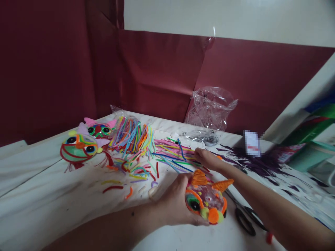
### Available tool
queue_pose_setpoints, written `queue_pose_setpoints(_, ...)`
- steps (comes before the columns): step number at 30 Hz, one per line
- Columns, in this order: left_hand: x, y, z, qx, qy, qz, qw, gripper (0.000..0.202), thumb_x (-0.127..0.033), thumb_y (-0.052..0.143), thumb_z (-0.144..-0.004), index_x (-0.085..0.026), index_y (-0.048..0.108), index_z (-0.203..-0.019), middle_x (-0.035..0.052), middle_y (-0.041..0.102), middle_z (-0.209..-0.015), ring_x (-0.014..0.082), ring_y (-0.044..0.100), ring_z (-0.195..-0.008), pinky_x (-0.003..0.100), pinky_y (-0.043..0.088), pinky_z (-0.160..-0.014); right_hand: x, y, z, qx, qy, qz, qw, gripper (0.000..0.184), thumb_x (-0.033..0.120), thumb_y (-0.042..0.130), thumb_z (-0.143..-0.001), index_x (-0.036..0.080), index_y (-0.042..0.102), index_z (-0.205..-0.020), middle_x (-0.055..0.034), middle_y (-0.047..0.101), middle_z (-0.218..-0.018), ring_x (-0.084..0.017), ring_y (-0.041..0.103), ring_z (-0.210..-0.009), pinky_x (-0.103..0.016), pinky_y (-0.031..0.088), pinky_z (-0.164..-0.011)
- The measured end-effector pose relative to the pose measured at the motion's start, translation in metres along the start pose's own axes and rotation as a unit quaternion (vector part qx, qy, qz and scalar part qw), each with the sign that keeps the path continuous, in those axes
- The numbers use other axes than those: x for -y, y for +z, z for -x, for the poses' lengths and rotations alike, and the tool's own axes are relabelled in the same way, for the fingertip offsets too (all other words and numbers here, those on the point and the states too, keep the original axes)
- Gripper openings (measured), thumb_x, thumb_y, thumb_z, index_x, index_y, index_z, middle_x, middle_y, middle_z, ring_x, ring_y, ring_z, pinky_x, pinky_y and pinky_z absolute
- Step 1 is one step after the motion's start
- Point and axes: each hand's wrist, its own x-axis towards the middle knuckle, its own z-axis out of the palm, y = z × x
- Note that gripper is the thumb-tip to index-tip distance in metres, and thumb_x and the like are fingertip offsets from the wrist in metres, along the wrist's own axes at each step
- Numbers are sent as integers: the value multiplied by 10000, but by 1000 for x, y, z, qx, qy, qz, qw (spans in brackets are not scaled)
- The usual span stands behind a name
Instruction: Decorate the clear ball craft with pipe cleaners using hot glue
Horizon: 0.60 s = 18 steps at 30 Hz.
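Note:
My left hand [176, 200] is wrapped round a craft animal head [209, 197] with a clear top, orange pipe-cleaner ears, a large green-rimmed eye and an orange nose. My right hand [206, 158] reaches across to the loose, many-coloured pipe cleaners [172, 150] behind the head. Its fingers are mostly hidden, so whether they grip one does not show. Black-handled scissors [244, 218] lie beneath my right forearm, their blades partly behind the animal head. Short cut pieces of pipe cleaner [113, 188] are scattered left of my left hand.
At the left sit a green-faced animal head [80, 148] and a pink-eared one [98, 129]. Bundled pipe cleaners [128, 134] lie beside them. A clear plastic bag [206, 108] stands by the maroon wall covering [157, 69]. Dark purple scraps [261, 162] spread at right.

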Motion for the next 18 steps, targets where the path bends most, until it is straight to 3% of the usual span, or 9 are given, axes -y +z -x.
queue_pose_setpoints(5,0,-1,1,-2,-6,3,1000,983,-345,873,-368,-197,459,-1247,86,549,-1193,279,532,-1061,393,441,-954,-19,-13,23,-34,21,-71,997,159,273,425,-840,217,457,-694,11,516,-542,-137,447,-490,-250,328,-495)
queue_pose_setpoints(9,1,0,1,3,-16,49,999,982,-333,883,-363,-206,454,-1238,89,584,-1178,279,555,-1067,374,467,-923,-26,-21,53,-67,27,-142,987,275,452,416,-852,237,412,-681,31,454,-529,-137,410,-492,-258,342,-475)
queue_pose_setpoints(15,-8,1,-5,48,-57,217,973,818,-273,867,-492,-208,431,-1182,100,635,-1161,228,640,-1001,338,515,-861,-19,-28,95,-99,62,-241,964,435,654,370,-839,242,405,-705,62,406,-498,-123,389,-435,-255,333,-434)
queue_pose_setpoints(18,-11,-1,-6,52,-56,233,969,724,-243,853,-528,-217,455,-1133,78,650,-1155,227,645,-1014,359,512,-891,-9,-28,105,-94,70,-275,954,448,670,359,-838,243,408,-713,73,398,-474,-119,369,-414,-256,323,-437)
